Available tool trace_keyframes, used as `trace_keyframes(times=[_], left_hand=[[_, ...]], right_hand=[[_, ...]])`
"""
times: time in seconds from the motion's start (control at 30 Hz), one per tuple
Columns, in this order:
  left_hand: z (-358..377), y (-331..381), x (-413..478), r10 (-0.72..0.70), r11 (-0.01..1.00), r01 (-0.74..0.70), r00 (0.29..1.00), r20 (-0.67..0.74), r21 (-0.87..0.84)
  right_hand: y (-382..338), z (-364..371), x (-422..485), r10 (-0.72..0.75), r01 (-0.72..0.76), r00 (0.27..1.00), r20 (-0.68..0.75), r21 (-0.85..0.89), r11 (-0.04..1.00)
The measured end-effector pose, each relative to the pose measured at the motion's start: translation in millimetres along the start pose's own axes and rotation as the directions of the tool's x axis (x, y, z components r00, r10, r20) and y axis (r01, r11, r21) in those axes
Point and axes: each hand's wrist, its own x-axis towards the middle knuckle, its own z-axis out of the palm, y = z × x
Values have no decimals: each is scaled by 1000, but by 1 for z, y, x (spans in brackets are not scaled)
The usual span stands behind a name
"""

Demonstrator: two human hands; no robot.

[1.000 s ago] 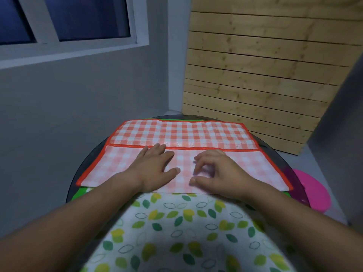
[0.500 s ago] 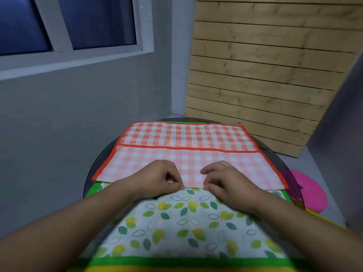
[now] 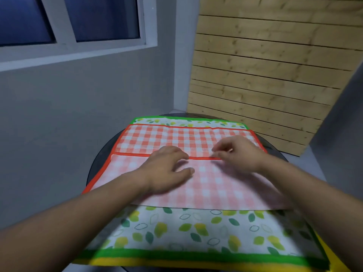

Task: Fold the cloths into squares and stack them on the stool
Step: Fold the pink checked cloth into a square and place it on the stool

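Cloth in red-and-white check (image 3: 216,185) lies spread near the middle of the round dark tabletop (image 3: 95,169), on top of a larger leaf-print cloth (image 3: 196,228) with a green border. Its near part is turned up over itself, so the paler underside faces up, and the red hem (image 3: 133,154) of that flap runs across the cloth, short of the far edge.

Left hand (image 3: 167,169) rests palm-down on the flap just behind the hem. The fingers are loosely bent and the thumb is spread, pressing rather than gripping. Right hand (image 3: 239,154) sits at the hem further along, its fingertips (image 3: 216,154) drawn together on the red edge in what looks like a pinch, though motion blur softens it.

By my reading the first fold of this cloth is under way, with nothing squared yet. The next move calls for carrying the hem on to meet the far edge, keeping both corners level, then smoothing the crease before folding crosswise.

No stool and no stack show in this view. A yellow layer (image 3: 110,262) peeks out under the leaf-print cloth at the near edge. Beyond the tabletop stand a grey wall and a slatted wooden panel (image 3: 265,75).
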Motion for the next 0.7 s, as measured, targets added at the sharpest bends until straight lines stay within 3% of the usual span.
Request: trace_keyframes(times=[0.1,0.2,0.5,0.7], left_hand=[[17,-6,5,-26,984,13,997,68,175],[31,-8,5,-68,982,52,995,80,182],[42,-14,8,-96,979,87,994,43,182],[44,-15,9,-92,980,88,996,16,178]], right_hand=[[19,-1,60,53,-51,993,-106,20,999],[36,6,108,87,-84,986,-140,26,996],[60,2,178,180,-176,983,25,-131,976],[51,-9,171,114,-114,993,-4,62,992]])
